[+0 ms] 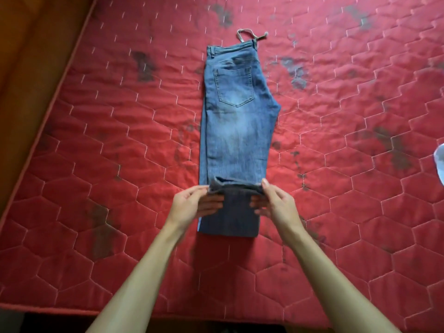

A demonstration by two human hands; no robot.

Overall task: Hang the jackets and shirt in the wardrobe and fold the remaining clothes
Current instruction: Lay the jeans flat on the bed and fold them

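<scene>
At the far left I see a brown wooden surface (21, 68), smooth, beside the edge of the bed. Then comes the red mattress (108, 145), a quilted cloth with pale stitching in six-sided shapes and several dark worn stains on it.

My left hand (192, 207) is closed on the left side of the turned-up hem, thumb on top and the fingers under the cloth. In the middle lies the one pair of jeans (235, 131), blue faded denim, folded leg over leg into one long narrow strip, flat on the mattress. The waistband is at the far end and one back pocket (233, 86) shows upward. A pale cord (249, 34) makes a loop at the waistband. The near end of the legs is folded up towards the waist, so the darker side of the denim shows between my hands.

My right hand (276, 203) grips the right side of the same hem in the same way. At the far right edge a small part of one pale bluish cloth (439, 162) shows; I cannot tell what it is.
</scene>
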